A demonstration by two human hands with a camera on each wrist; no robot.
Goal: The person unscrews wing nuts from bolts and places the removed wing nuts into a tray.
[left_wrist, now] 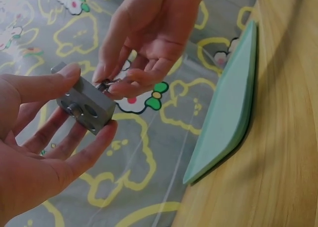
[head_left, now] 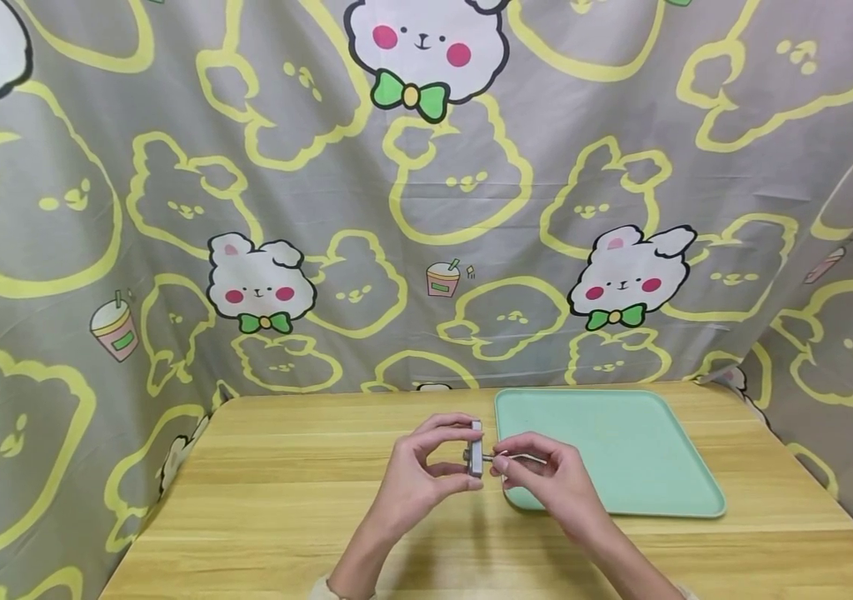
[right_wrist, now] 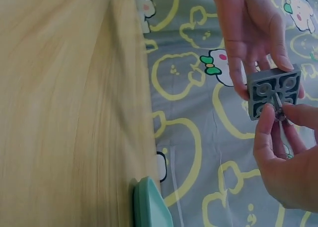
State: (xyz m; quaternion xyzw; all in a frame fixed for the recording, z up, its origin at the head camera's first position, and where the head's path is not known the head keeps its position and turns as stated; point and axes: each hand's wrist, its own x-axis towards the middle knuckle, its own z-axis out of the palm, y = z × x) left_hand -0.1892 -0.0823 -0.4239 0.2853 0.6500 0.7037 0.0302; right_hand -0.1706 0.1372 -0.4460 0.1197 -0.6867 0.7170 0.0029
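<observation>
Held upright above the table is a small grey square block (head_left: 476, 450). My left hand (head_left: 426, 465) grips it by its edges between thumb and fingers. In the left wrist view the block (left_wrist: 97, 99) shows round holes and a short stud (left_wrist: 75, 109) standing out of one face. Its other face, seen in the right wrist view, is ribbed with round sockets. At that ribbed face my right hand (head_left: 550, 477) pinches a thin threaded metal screw (right_wrist: 278, 103) between thumb and fingertips. How deep the screw sits in the block cannot be told.
A mint-green tray (head_left: 614, 450) lies on the wooden table (head_left: 284, 500), behind and to the right of my hands. A grey curtain (head_left: 426, 208) with yellow outlines and rabbit faces hangs along the back and both sides.
</observation>
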